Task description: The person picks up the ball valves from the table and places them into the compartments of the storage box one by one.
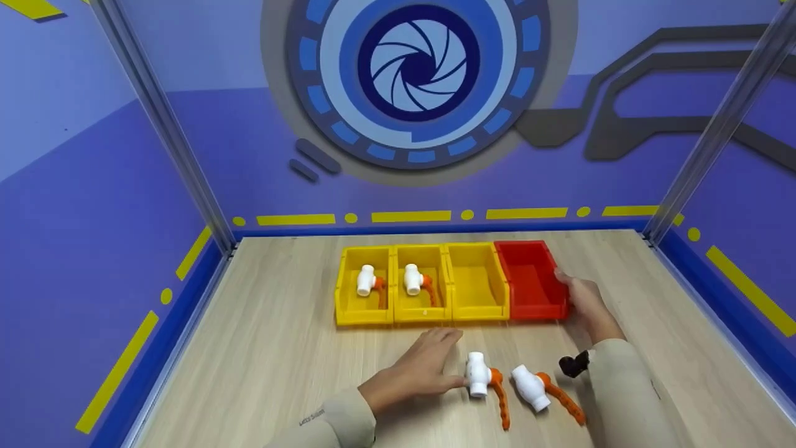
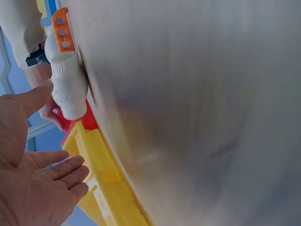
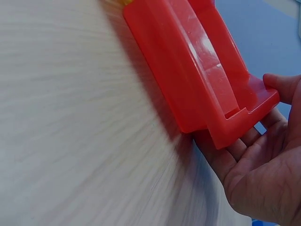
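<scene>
My right hand (image 1: 587, 305) grips the right wall of the red bin (image 1: 533, 283); in the right wrist view the thumb lies over the bin's rim and the other fingers are outside, partly hidden. With fingers extended, my left hand (image 1: 420, 366) is just in front of the yellow bins. Its thumb is at a white ball valve (image 1: 477, 375) with an orange lever handle; whether they touch, I cannot tell. A second white valve (image 1: 530, 388) lies tilted to the right of it, its orange handle pointing toward the right sleeve.
Three yellow bins stand in a row left of the red one. The left yellow bin (image 1: 365, 317) and the middle yellow bin (image 1: 420, 315) each hold a white valve; the right yellow bin (image 1: 476, 280) shows a bare floor. Blue walls (image 1: 385, 193) enclose the wooden table (image 1: 280, 361).
</scene>
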`<state>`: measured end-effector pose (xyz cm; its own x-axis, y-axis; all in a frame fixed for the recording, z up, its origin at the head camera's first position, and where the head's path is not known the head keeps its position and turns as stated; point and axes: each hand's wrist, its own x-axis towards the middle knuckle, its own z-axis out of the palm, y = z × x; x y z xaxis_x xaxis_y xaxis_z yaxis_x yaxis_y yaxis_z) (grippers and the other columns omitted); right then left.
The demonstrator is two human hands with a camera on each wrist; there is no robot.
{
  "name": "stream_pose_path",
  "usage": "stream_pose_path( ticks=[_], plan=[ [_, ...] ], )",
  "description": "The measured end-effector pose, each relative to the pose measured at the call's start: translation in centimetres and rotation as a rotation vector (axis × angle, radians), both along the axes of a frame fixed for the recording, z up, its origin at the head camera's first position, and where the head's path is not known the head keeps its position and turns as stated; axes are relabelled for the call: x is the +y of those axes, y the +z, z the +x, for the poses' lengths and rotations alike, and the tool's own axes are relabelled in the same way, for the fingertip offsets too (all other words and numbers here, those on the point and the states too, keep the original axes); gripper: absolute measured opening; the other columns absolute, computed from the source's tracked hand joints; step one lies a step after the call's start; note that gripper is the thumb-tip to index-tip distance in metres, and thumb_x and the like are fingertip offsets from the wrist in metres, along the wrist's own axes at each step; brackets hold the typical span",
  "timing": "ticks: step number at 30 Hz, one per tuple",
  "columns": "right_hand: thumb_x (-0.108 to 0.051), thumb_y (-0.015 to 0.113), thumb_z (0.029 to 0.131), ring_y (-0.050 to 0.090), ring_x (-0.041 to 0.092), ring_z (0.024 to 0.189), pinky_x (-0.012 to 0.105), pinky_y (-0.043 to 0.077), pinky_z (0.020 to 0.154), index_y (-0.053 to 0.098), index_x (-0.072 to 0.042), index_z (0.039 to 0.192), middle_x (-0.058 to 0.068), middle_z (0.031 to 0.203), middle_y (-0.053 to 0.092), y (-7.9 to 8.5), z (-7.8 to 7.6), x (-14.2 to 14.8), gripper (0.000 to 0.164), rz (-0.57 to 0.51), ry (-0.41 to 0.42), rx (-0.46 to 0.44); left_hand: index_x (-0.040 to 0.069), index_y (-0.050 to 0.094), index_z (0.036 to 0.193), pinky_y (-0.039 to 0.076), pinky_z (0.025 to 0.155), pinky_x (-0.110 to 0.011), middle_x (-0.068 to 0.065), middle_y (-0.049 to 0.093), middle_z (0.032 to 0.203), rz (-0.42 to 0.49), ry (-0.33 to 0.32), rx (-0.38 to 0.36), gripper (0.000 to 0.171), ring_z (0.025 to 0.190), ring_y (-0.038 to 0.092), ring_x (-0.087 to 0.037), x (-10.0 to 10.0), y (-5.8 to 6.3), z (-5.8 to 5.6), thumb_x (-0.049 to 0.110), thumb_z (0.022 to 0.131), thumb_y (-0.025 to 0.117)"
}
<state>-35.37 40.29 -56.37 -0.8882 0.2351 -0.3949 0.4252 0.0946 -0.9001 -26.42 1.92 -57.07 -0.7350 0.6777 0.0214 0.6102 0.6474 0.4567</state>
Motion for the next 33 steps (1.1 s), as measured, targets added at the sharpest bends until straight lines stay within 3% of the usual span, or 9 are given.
stream_pose_path(
  ticks=[4,7,14,18,25,33],
  plan=[
    [-0.057,0.054,0.107,0.052,0.024,0.137,0.037,0.047,0.117,0.033,-0.003,0.166,0.014,0.161,0.047,-0.2,-0.1,-0.2,0.083,-0.019,0.000,0.011,0.012,0.039,0.165,0.029,0.133,-0.048,-0.005,0.046,0.168,-0.013,-0.024,0.011,0.096,0.158,0.041,-0.026,0.6,-0.2,0.4,0.053,0.089,0.083],
    [-0.058,0.053,0.107,0.051,0.022,0.136,0.035,0.047,0.116,0.033,-0.004,0.167,0.013,0.161,0.046,-0.1,-0.1,-0.1,0.083,-0.007,0.003,0.009,0.012,0.037,0.165,0.029,0.134,-0.046,-0.005,0.043,0.169,-0.029,-0.060,0.020,0.100,0.160,0.038,-0.025,1.3,0.0,0.7,0.051,0.087,0.086],
    [-0.058,0.052,0.107,0.049,0.021,0.137,0.033,0.045,0.114,0.033,-0.002,0.166,0.013,0.163,0.044,-0.2,0.0,-0.1,0.083,0.015,0.004,0.013,0.015,0.040,0.165,0.035,0.131,-0.038,-0.004,0.037,0.174,-0.045,-0.147,0.019,0.090,0.161,0.036,-0.023,2.6,-0.1,1.2,0.039,0.091,0.086],
    [-0.058,0.052,0.107,0.048,0.023,0.140,0.037,0.043,0.121,0.031,-0.002,0.167,0.014,0.166,0.041,-0.3,0.0,-0.2,0.085,-0.004,0.000,0.012,0.012,0.046,0.161,0.040,0.126,-0.031,-0.006,0.044,0.169,-0.078,-0.176,0.031,0.083,0.156,0.044,-0.020,3.0,-0.5,1.4,0.036,0.092,0.085],
    [-0.059,0.052,0.107,0.046,0.024,0.143,0.042,0.038,0.127,0.029,-0.003,0.168,0.015,0.168,0.039,-0.3,-0.1,-0.2,0.086,-0.023,-0.004,0.015,0.007,0.058,0.150,0.045,0.119,-0.025,-0.007,0.055,0.154,-0.077,-0.179,0.059,0.069,0.141,0.056,-0.018,3.5,-0.6,1.3,0.031,0.091,0.085],
    [-0.057,0.051,0.107,0.042,0.029,0.146,0.047,0.033,0.132,0.025,-0.005,0.169,0.016,0.171,0.034,-0.4,-0.1,-0.3,0.085,-0.051,-0.022,0.012,0.011,0.064,0.144,0.049,0.112,-0.022,-0.005,0.059,0.145,-0.052,-0.158,0.064,0.065,0.131,0.058,-0.014,3.7,-0.5,1.5,0.029,0.087,0.089]
  ],
)
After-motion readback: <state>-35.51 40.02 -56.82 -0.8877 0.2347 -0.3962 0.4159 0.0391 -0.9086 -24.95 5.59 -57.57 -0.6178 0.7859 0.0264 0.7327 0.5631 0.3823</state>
